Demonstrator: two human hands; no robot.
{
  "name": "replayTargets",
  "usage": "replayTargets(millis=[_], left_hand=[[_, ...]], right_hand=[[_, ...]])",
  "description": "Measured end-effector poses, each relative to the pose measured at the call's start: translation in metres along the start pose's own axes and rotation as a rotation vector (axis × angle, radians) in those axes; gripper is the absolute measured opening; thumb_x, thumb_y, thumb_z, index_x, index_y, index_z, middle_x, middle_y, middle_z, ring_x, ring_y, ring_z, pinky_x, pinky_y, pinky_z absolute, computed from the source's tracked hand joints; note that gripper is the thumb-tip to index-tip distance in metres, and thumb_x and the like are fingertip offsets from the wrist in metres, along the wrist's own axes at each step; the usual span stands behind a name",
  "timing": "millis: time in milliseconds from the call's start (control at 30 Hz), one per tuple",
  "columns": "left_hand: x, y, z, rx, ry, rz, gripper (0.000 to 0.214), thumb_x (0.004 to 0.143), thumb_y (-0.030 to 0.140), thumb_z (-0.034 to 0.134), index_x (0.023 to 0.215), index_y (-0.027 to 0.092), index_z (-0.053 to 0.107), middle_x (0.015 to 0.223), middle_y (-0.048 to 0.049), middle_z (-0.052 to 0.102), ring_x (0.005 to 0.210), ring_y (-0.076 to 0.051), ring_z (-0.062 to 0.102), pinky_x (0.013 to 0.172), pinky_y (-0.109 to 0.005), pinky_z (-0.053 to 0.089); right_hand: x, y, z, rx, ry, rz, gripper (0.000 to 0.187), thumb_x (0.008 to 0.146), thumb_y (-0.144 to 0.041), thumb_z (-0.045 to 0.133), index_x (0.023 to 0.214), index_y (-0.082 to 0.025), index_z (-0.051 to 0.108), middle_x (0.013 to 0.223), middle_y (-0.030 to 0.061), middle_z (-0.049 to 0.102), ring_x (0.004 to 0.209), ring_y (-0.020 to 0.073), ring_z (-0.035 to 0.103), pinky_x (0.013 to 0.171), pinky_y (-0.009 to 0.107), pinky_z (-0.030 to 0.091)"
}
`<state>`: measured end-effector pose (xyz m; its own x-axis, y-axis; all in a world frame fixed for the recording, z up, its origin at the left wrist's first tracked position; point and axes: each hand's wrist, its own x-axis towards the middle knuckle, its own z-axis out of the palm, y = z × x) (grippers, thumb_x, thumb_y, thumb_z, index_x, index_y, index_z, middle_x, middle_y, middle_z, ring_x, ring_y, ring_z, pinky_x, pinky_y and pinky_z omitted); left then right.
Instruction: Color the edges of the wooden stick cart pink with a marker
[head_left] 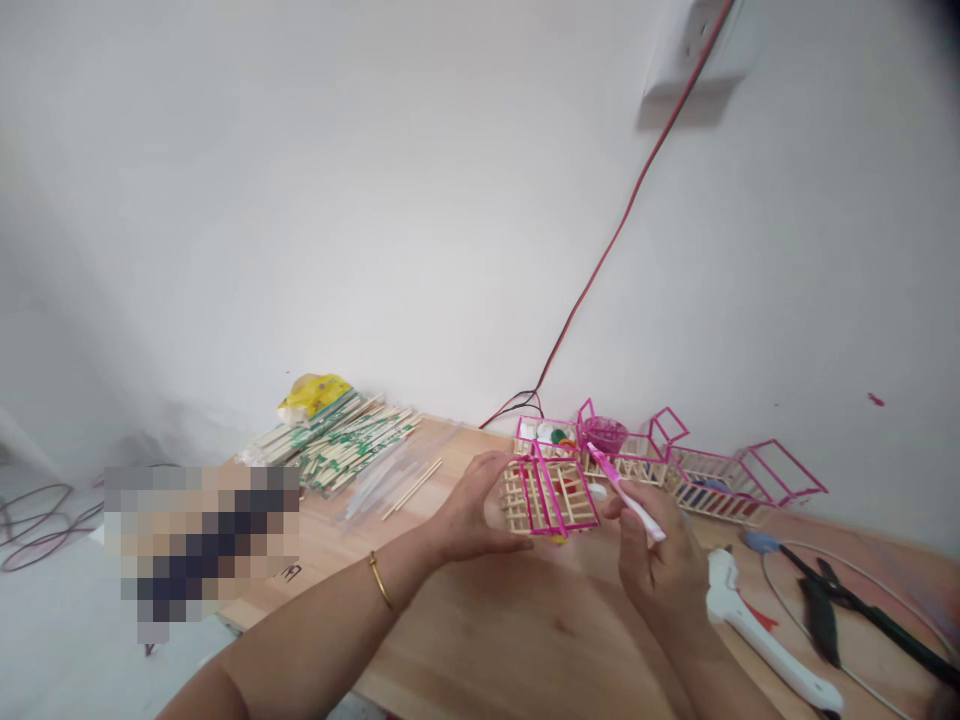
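Note:
My left hand (480, 515) is closed round the left side of a small slatted frame of wooden sticks (551, 497), held up over the table. Some of its edges are bright pink and the rest is bare wood. Between the fingers of my right hand (660, 540) is a slim paintbrush (630, 500), white with pink smears, its pink tip pointing up and left, close to the frame's upper right corner. Whether the tip touches the frame I cannot tell. Behind the frame stands a tub of pink paint (604, 434).
More pink-edged stick frames (720, 485) line the wall. A white glue gun (772, 635) and dark-handled pliers (862, 600) lie at the right. Wrapped chopsticks (360, 445), clear plastic sleeves (382, 485) and a yellow bag (311, 395) occupy the table's left. A cable (630, 210) hangs down the wall.

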<state>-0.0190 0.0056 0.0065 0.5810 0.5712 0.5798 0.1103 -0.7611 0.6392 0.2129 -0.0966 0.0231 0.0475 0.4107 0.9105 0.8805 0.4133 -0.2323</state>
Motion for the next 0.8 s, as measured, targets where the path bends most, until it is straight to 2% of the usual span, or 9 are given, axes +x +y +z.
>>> replayTargets(millis=[200,333,467,667,800], left_hand=[[-0.0007,-0.0017,0.0016,-0.018,0.011,-0.022,0.098,0.058,0.046,0.089,0.142,0.022,0.045,0.142,-0.0132,0.053,0.134,-0.035,0.046,0.118,-0.052,0.036],[-0.0008,-0.0011,-0.0005,-0.094,-0.006,-0.117,0.103,0.055,0.045,0.091,0.144,0.021,0.043,0.146,-0.0143,0.049,0.137,-0.036,0.044,0.119,-0.052,0.034],[0.0013,-0.0008,-0.0054,-0.279,-0.032,-0.198,0.105,0.056,0.044,0.091,0.146,0.021,0.043,0.152,-0.0141,0.046,0.142,-0.037,0.040,0.122,-0.052,0.028],[0.0060,0.0025,-0.0061,-0.689,-0.100,-0.167,0.099,0.061,0.038,0.091,0.146,0.022,0.045,0.151,-0.0128,0.050,0.145,-0.035,0.039,0.124,-0.049,0.026],[0.0058,0.0022,-0.0032,-0.815,-0.127,-0.183,0.092,0.063,0.034,0.091,0.143,0.022,0.048,0.152,-0.0134,0.050,0.146,-0.036,0.039,0.123,-0.050,0.025]], right_hand=[[-0.0023,0.0007,-0.0016,-0.023,0.030,0.067,0.022,0.096,-0.033,0.054,0.112,-0.020,0.062,0.092,0.0069,0.072,0.086,0.0194,0.071,0.078,0.032,0.054],[-0.0023,0.0017,-0.0010,-0.021,0.042,0.146,0.022,0.095,-0.035,0.054,0.109,-0.020,0.064,0.089,0.0063,0.073,0.085,0.0196,0.071,0.078,0.032,0.055],[-0.0030,0.0033,0.0014,0.024,0.061,0.177,0.023,0.096,-0.033,0.053,0.113,-0.021,0.063,0.086,0.0039,0.072,0.077,0.0164,0.071,0.076,0.031,0.056],[-0.0066,-0.0006,0.0037,0.099,0.052,0.236,0.021,0.097,-0.032,0.052,0.113,-0.021,0.062,0.083,0.0021,0.073,0.068,0.0139,0.071,0.068,0.027,0.057],[-0.0094,-0.0027,0.0036,0.089,0.023,0.235,0.021,0.097,-0.034,0.052,0.110,-0.021,0.062,0.082,0.0021,0.073,0.065,0.0132,0.070,0.063,0.025,0.056]])
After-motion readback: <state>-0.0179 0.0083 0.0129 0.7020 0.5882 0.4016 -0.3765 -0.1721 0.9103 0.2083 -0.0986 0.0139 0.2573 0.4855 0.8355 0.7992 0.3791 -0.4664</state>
